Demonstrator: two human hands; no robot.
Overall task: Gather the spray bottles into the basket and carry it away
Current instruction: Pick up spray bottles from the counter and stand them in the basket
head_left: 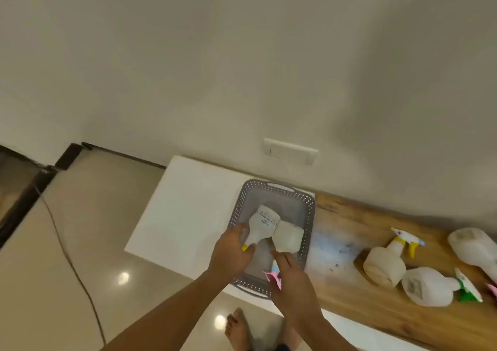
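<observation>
Left hand (231, 251) & right hand (290, 278): fingers clamped on necks of two spray bottles (262, 225) over the basket (309, 216). Prob. light, smooth plastic; neck grip suits. Three more wait toward tabletop's right end.

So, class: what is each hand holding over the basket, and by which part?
Left hand holds a bottle by its neck, near the yellow collar. Right hand holds another bottle by its neck, pink trigger beside the palm.

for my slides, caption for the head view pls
Both hands lower two spray bottles into the grey basket; three remain on the counter.
</observation>
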